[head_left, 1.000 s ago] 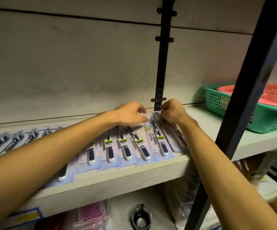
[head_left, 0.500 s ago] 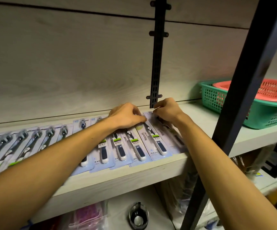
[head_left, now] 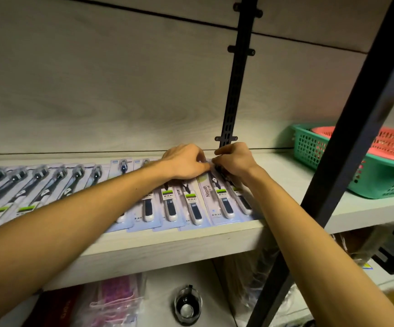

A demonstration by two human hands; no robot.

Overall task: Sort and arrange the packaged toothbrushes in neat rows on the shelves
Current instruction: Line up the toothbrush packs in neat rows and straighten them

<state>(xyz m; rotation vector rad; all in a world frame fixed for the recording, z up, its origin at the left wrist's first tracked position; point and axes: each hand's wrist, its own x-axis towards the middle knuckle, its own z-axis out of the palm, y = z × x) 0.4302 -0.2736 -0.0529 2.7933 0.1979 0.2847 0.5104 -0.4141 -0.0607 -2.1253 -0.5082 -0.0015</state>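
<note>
The shelf [head_left: 191, 241] carries my overlapping row of toothbrush packs [head_left: 167, 208]. They look light, flat and slick, so I take the card tops: my left hand [head_left: 186, 161] and right hand [head_left: 235, 159] pinch the rightmost pack [head_left: 217, 201] there.

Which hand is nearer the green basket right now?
Right. The right hand sits at the row's end, on the side toward the green basket; the left hand is just beyond it, farther away.

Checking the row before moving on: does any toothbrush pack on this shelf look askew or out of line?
Mostly neat. The packs at the right end, under both hands, overlap and fan at a slightly different angle; the left hand and right hand pinch their top edges.
</note>
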